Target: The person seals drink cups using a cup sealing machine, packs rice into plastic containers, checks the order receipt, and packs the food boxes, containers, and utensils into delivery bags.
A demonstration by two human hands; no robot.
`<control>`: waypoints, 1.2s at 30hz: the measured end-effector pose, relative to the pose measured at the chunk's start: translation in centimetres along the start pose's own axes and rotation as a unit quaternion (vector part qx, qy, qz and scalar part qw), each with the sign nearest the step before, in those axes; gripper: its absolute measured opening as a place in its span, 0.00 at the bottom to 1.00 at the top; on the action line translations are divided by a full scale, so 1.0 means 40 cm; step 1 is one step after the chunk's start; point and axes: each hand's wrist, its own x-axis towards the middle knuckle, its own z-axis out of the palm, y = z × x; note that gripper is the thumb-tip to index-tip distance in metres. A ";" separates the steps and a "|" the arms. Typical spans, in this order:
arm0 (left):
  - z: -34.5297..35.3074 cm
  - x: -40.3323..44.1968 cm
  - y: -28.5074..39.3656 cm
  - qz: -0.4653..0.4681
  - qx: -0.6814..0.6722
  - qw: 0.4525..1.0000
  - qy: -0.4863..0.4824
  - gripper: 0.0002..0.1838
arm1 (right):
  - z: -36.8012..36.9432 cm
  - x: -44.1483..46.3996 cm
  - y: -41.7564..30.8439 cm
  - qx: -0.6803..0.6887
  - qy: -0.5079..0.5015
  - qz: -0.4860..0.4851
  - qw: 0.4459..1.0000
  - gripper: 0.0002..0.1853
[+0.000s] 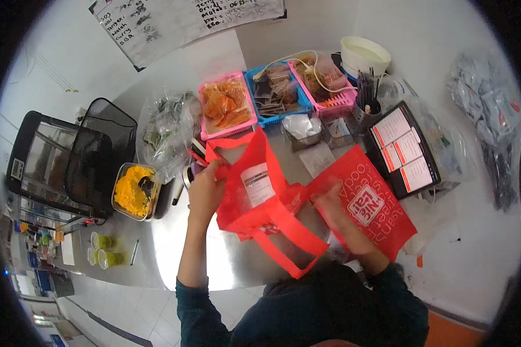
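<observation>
A red fabric carry bag (231, 211) is spread with its mouth facing up, and a white printed slip (257, 185) shows inside. Its long handle (289, 240) loops toward my body. My left hand (207, 188) is closed on the left rim of this bag. At the bag's right side is my right hand (329, 202), blurred, its fingers partly hidden against the red fabric. A second red bag (382, 222) with white lettering lies flat beneath and beside my right forearm.
A tablet (404, 149) stands at the right. Along the back are a pink basket (228, 128), a blue basket (281, 118) and another pink basket (341, 99) of packets. Left are a tub of yellow food (134, 191), plastic bags (168, 130) and green cups (106, 258).
</observation>
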 end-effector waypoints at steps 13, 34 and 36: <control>-0.050 -0.043 0.004 -0.150 -0.107 0.980 0.075 0.19 | 0.106 0.558 -0.258 -0.723 -0.117 -0.290 0.616 0.11; -0.017 0.243 0.109 0.131 -0.302 0.928 0.174 0.14 | 0.247 0.303 -0.530 -0.112 -0.277 -0.339 0.892 0.10; -0.028 0.211 0.055 0.031 -0.338 0.920 0.198 0.11 | 0.212 0.418 -0.423 -0.428 -0.172 -0.419 0.782 0.13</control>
